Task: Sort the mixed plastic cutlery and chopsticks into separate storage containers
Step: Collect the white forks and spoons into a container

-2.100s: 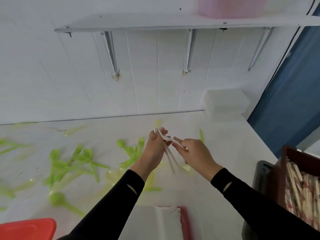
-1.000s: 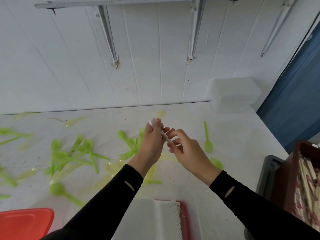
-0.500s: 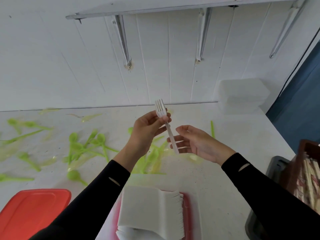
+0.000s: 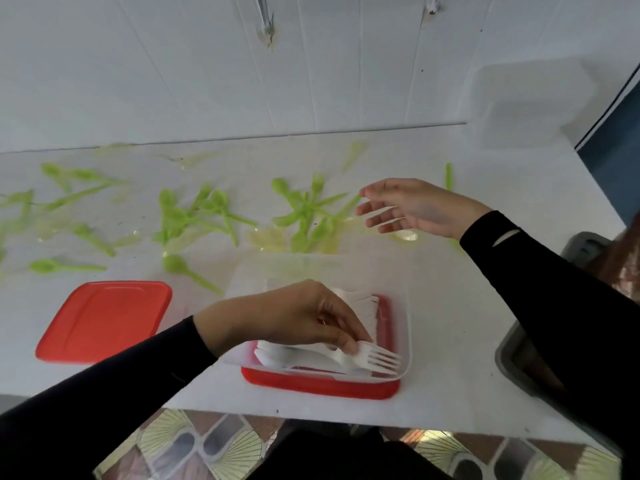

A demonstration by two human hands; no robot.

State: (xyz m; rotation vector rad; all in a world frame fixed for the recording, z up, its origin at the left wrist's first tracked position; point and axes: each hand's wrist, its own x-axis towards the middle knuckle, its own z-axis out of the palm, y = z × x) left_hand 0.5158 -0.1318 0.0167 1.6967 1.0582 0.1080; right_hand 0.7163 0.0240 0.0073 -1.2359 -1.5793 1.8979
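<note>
Your left hand (image 4: 294, 317) pinches a white fork (image 4: 375, 360) low inside the part-filled clear container (image 4: 408, 323), your right hand (image 4: 412, 207) hovers open beyond it, and many green spoons (image 4: 207, 216) beyond the container lie unsorted.

The bench (image 4: 467, 306) and the wall (image 4: 173, 64) behind it are white. The spoons (image 4: 194, 216), from 10 to 12 o'clock of the container (image 4: 322, 384), are bright green; a few pieces are pale yellow. The container has clear walls and a red bottom. The fork (image 4: 375, 362) in it is white. The lid (image 4: 104, 317) at 9 o'clock is red. Both sleeves (image 4: 104, 393) are black. The floor (image 4: 225, 445) at 6 o'clock shows brown tiles with cream fans.
</note>
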